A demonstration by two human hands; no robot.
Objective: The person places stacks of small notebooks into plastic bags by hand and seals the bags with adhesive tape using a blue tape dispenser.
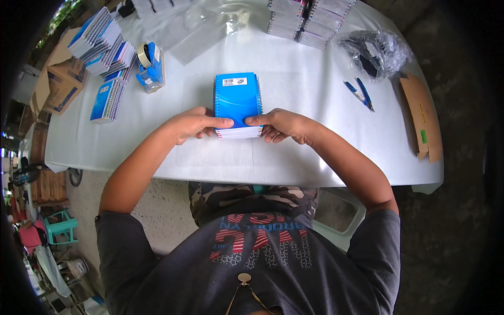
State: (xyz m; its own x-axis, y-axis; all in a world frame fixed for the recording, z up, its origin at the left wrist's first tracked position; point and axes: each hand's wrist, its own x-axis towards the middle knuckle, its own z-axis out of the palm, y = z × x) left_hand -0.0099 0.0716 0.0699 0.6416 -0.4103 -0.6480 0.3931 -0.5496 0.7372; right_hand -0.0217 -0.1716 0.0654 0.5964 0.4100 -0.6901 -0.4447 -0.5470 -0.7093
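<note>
The stack [237, 100] of small spiral notebooks stands on the white table [210, 157], in front of the person and near the table's front edge. Its top cover is blue, with a white label toward the far end; wire coils show along both sides, and white page edges face the person. The left hand [195, 125] grips the stack's near left corner, thumb flat on the cover and fingers curled low at the side. The right hand [285, 126] mirrors it at the near right corner, so both hands hold the stack between them.

Left of the stack and a little beyond it is a blue tape dispenser [152, 68] with a pale roll. Farther left of the stack are a small pile [106, 101] of notebooks and, behind that, a taller, uneven pile [102, 44]. A cardboard box [65, 84] is at the far left of the stack.

Straight beyond the stack, clear plastic [210, 39] lies spread out. Beyond it to the right are wrapped notebooks [310, 23] and a crumpled plastic bag [378, 55]. Right of the stack lie slim blue tools [359, 94], kind unclear, then bent cardboard [420, 118] with a green mark.
</note>
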